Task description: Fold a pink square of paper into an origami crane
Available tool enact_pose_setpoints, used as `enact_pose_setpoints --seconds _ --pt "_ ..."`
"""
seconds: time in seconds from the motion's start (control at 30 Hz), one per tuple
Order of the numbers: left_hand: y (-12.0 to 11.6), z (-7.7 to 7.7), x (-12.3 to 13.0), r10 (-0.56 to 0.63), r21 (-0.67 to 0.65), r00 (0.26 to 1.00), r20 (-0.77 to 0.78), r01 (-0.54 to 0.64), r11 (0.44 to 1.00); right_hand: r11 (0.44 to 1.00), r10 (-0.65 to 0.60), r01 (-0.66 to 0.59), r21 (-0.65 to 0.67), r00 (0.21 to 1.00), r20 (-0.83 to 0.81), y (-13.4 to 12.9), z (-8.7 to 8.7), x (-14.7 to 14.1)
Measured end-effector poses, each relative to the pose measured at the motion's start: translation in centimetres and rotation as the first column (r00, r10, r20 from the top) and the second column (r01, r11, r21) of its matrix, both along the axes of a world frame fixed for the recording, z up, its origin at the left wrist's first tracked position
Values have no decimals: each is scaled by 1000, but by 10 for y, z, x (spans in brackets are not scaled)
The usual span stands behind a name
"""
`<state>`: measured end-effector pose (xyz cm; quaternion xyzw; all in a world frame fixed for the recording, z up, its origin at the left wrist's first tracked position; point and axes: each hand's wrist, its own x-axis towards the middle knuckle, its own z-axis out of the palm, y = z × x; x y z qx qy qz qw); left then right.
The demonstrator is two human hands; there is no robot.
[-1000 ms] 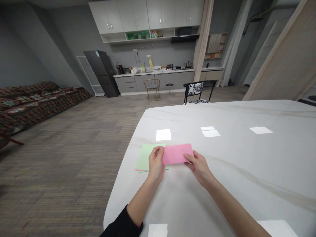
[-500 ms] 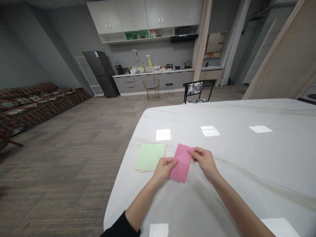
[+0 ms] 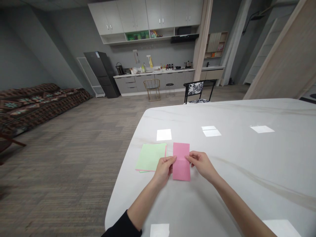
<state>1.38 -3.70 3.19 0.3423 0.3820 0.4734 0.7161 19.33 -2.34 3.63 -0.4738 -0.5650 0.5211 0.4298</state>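
A pink sheet of paper (image 3: 181, 169), a tall rectangle with a crease across its middle, is held up between both hands over the table. My left hand (image 3: 164, 167) pinches its left edge, thumb on the front. On the right edge, my right hand (image 3: 199, 161) grips it between thumb and fingers at about the crease's height. Left of the pink sheet lies a stack of square paper (image 3: 151, 156), light green on top, with pink and darker green edges showing beneath. My left hand is close to the stack's right side.
The white marbled table (image 3: 237, 171) has rounded corners and bright light reflections. Beyond it stand a black-framed chair (image 3: 195, 89), a gold wire chair (image 3: 152, 86) and a round stool (image 3: 170, 85). A kitchen counter (image 3: 158, 72) runs along the back wall; a patterned sofa (image 3: 37, 100) is at left.
The pink paper has turned from a slant to nearly upright. My right hand has slid down from its upper right corner to the middle of the right edge.
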Motion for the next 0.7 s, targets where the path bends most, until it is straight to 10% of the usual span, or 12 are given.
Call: enact_pose_setpoints --seconds 0.37,0.5,0.7 --pt "25 -9 5 126 102 977 -171 -109 989 997 67 -66 -37 997 31 3 -9 8" --pt "27 -13 6 339 353 904 -261 -238 905 999 -18 20 -43 999 49 5 -10 13" --pt "12 -16 14 164 501 884 -438 89 861 996 -54 46 79 993 109 1 -10 11"
